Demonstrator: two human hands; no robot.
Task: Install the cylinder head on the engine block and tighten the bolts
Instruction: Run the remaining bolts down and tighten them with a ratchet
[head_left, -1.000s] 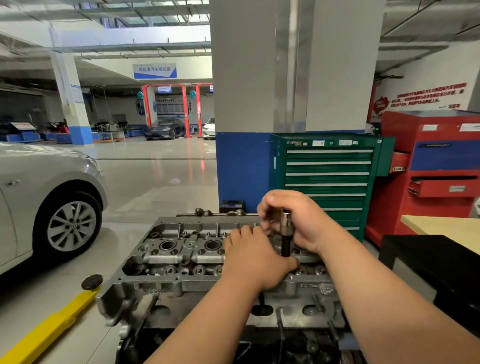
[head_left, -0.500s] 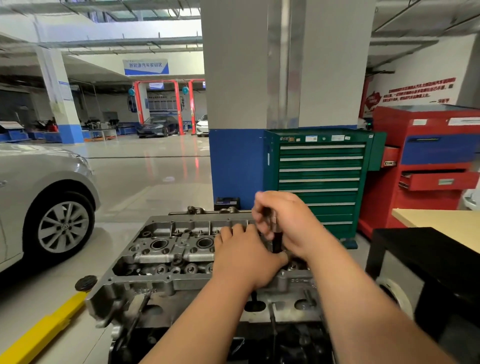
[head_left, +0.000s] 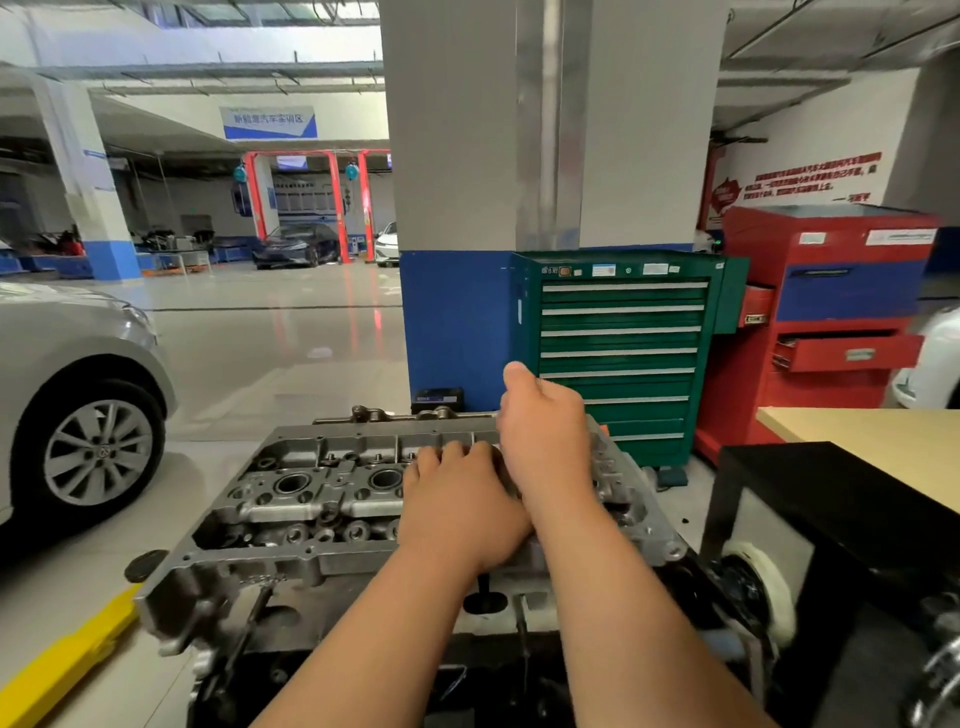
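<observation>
The grey aluminium cylinder head (head_left: 311, 499) sits on the dark engine block (head_left: 322, 644) right in front of me, valve side up with open round bores. My left hand (head_left: 457, 512) rests palm down on the middle of the head, fingers bent over its far ridge. Just right of it, my right hand (head_left: 545, 436) is curled with the thumb up, gripping the upright socket tool. The hand itself hides that tool, and the bolt under it cannot be seen.
A green drawer cabinet (head_left: 623, 353) and a red tool cabinet (head_left: 831, 312) stand behind the engine by a blue-and-grey pillar (head_left: 457, 322). A black table with a wooden top (head_left: 862, 452) is at right. A silver car (head_left: 78, 395) and yellow lift arm (head_left: 62, 670) lie at left.
My right hand has turned around the socket tool, which was visible between the fingers and is now covered. The left hand stays on the head. The view has shifted slightly.
</observation>
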